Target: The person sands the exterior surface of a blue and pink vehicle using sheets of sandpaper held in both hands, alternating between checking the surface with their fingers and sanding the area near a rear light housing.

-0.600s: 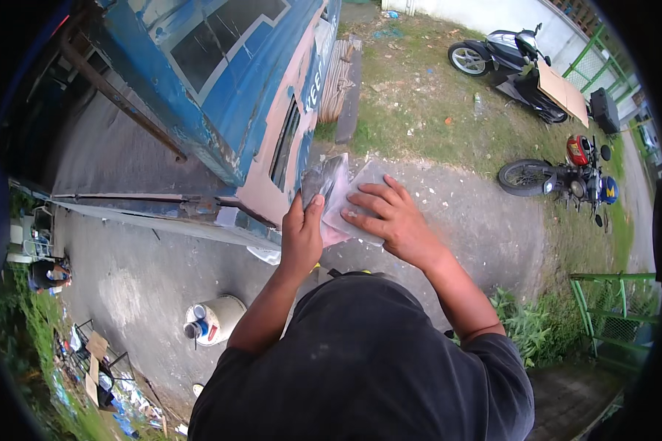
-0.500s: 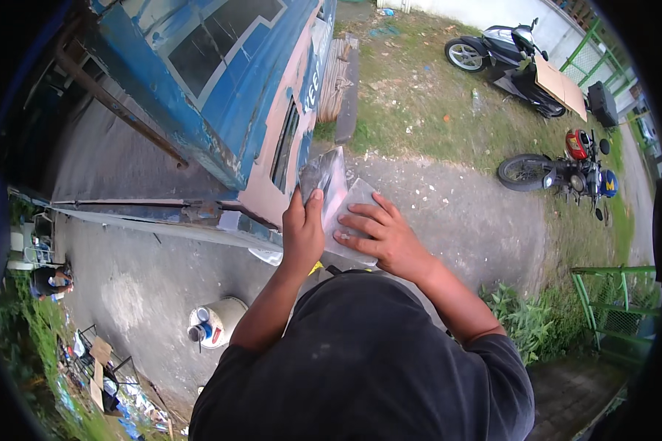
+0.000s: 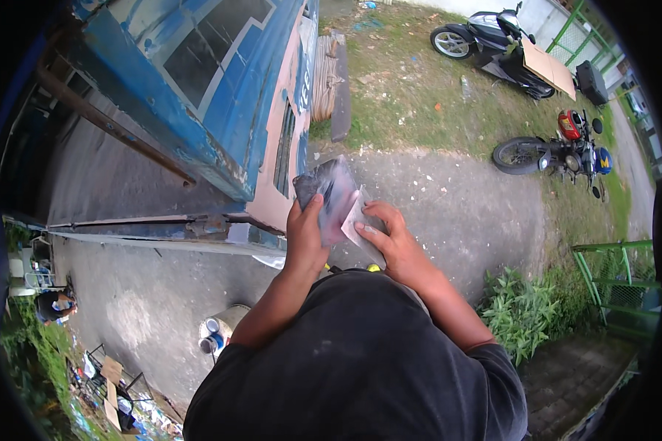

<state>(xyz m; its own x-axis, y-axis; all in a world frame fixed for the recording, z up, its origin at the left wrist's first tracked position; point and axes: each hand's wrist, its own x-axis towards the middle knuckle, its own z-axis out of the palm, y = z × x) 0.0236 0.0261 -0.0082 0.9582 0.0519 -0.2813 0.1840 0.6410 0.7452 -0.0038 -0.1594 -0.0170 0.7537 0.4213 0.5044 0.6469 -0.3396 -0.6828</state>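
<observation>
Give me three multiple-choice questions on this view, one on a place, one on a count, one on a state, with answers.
1. Where do the motorcycles stand?
A. upper right
B. lower left
C. bottom centre

2. How many motorcycles are in view?
A. one
B. two
C. four

3. How is the clear plastic packet held?
A. lying on the ground
B. in one hand only
C. between both hands

Answers: 1 A, the black motorcycle and the second motorcycle are parked upper right. 2 B, only those two show. 3 C, the left hand grips the clear plastic packet while the right hand touches its other edge.
</observation>
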